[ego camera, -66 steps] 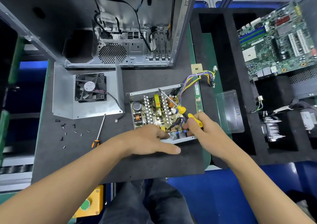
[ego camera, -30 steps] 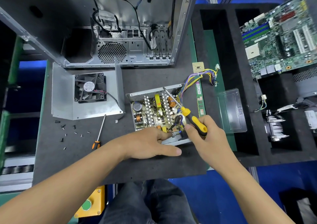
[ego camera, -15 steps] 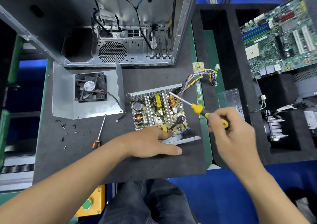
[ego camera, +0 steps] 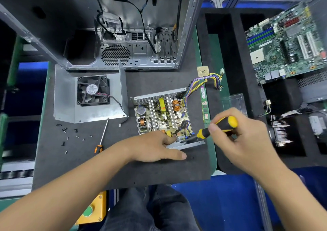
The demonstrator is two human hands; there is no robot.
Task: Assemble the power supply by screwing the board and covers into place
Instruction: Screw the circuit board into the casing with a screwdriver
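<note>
Nearest the camera, a yellow box with a green button (ego camera: pixel 92 211) hangs at the bench edge, beside the person's dark trousers. Above it the left hand (ego camera: pixel 155 148) lies flat on the black mat (ego camera: pixel 70 163), fingers straight and relaxed, with the fingertips pressing the near metal edge of the open power supply (ego camera: pixel 162 117). The right hand (ego camera: pixel 242 138) is curled round the handle of a yellow-and-black screwdriver (ego camera: pixel 217 126), held nearly level; its shaft points left and its tip sits at the near right corner of the circuit board (ego camera: pixel 163 119), just beside the left fingertips. The board sits inside the power supply's metal tray in the middle of the mat, and a bundle of coloured wires (ego camera: pixel 205 80) leads from its far right corner.

Left of the power supply, a second screwdriver with an orange handle (ego camera: pixel 102 137) lies on the mat, and loose black screws (ego camera: pixel 70 135) are scattered beside it. Further back lies the metal cover with a black fan (ego camera: pixel 92 90) on it. A memory stick (ego camera: pixel 204 106) lies along the mat's right edge. Farthest back stands an open computer case (ego camera: pixel 115 27), and to the far right a green motherboard (ego camera: pixel 286 43) rests on a black foam tray (ego camera: pixel 230 53)
</note>
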